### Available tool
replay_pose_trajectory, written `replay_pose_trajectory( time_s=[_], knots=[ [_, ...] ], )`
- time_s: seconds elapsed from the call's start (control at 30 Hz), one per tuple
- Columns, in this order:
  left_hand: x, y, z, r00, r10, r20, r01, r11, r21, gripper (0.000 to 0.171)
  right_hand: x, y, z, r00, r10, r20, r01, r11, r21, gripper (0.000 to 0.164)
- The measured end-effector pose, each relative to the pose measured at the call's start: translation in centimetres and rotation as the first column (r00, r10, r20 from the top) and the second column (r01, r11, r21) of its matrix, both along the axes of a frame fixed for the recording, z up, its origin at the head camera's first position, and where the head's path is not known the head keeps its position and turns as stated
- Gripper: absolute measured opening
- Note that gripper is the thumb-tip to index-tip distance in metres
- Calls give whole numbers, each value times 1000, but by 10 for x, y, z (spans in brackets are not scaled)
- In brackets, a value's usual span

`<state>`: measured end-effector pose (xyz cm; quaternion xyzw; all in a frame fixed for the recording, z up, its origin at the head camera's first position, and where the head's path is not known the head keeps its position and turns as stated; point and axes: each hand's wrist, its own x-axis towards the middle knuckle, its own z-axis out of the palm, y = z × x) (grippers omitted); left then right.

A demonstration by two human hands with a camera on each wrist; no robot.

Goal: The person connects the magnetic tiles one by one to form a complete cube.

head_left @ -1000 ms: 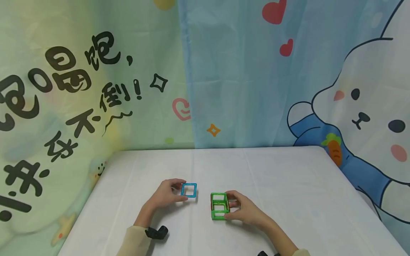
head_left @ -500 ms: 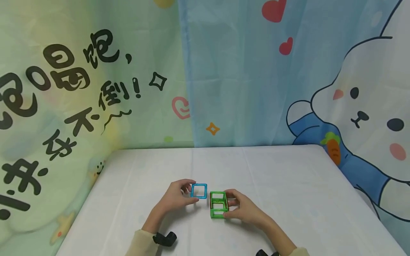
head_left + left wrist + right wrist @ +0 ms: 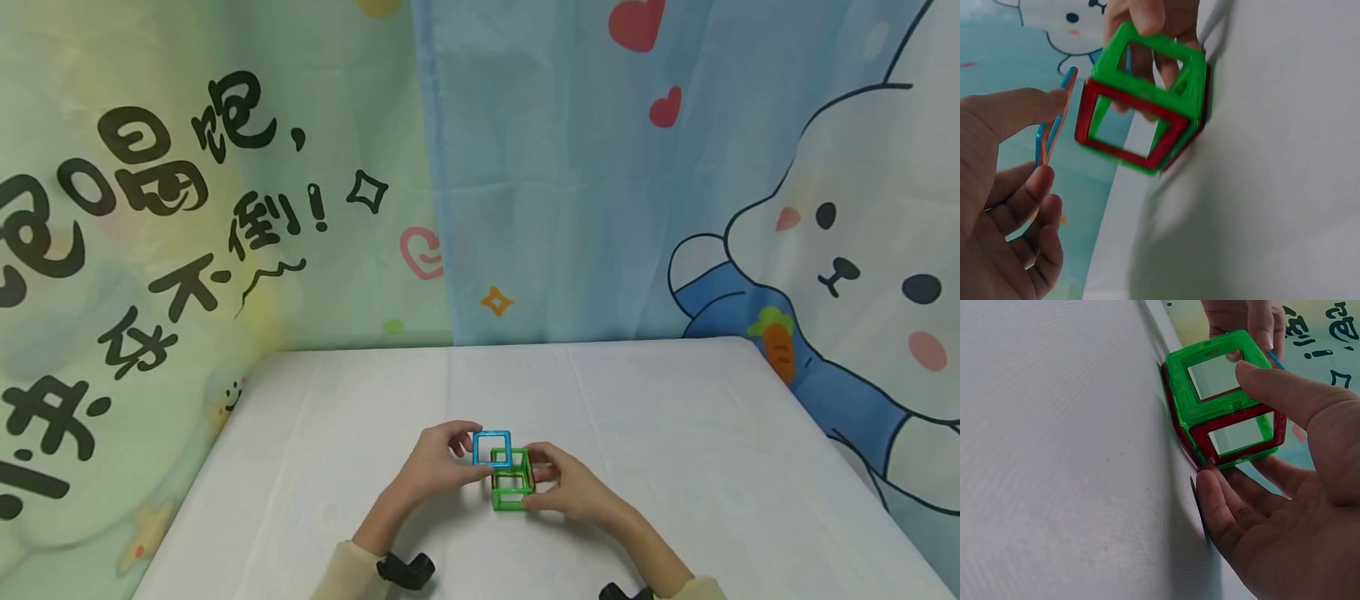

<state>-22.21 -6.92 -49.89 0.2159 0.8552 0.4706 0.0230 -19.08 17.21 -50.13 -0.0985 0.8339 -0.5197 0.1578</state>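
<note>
My left hand (image 3: 444, 462) pinches a blue square magnetic tile (image 3: 509, 450) between thumb and fingers. In the head view the tile overlaps the far left part of a small box built of magnetic tiles (image 3: 512, 492). The left wrist view shows the blue tile (image 3: 1054, 132) edge-on, with a narrow gap between it and the box. Green frames make up the box's top and ends, and red tiles (image 3: 1195, 435) form sides. My right hand (image 3: 570, 493) grips the box from the right, thumb on a green tile (image 3: 1210, 411) and fingers at the opposite side. The box sits low over the white cloth.
A white cloth covers the table (image 3: 645, 400). Behind it hangs a printed curtain (image 3: 555, 200) with a rabbit, hearts and black writing. A dark wrist strap mount (image 3: 406, 572) is on the left wrist, and another (image 3: 624, 592) shows at the bottom near the right wrist.
My left hand has carried the blue tile rightward, from well left of the box to overlapping it in the head view. The right hand and box have stayed almost still.
</note>
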Motion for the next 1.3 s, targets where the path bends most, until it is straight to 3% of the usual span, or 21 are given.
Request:
replay_pose_trajectory(
  time_s=[0.2,0.6,1.3],
  knots=[
    [5,10,2,999,-17,37,16,1000,9,55,1,2,0,1000,25,-5,-25,999,-21,71],
    [13,17,4,999,-28,45,29,999,-18,57,1,2,0,999,40,-2,-40,998,-51,68],
    [11,18,4,996,-50,74,52,998,-25,57,2,3,1,999,43,-8,-43,998,-43,70]
  ],
)
